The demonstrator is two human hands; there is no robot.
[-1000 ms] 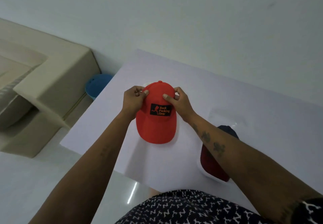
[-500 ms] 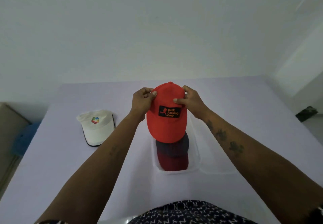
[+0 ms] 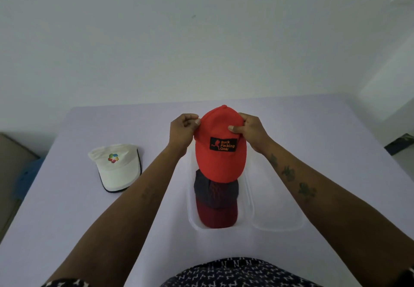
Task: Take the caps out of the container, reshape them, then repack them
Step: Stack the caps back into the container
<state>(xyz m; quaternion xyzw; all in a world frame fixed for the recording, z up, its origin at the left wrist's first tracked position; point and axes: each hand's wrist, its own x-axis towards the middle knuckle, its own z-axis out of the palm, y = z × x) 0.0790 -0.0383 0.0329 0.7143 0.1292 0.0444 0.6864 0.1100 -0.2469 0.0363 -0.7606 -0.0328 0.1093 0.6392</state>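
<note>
I hold a red cap with a black "Back Packing Gear" patch above the table. My left hand pinches its crown on the left side and my right hand pinches it on the right. Its brim points toward me and hangs over the clear plastic container. Inside the container lies a dark cap with a navy crown and maroon brim, partly hidden by the red one. A white cap with a coloured logo rests on the table to the left.
The clear lid of the container lies just right of it. The lavender table ends at a white wall behind. A beige sofa and something blue show past the left edge; a dark object sits on the floor at the right.
My view has swung from the table's left end to its middle. Both hands carried the red cap from the bare table to above the container with the dark cap.
</note>
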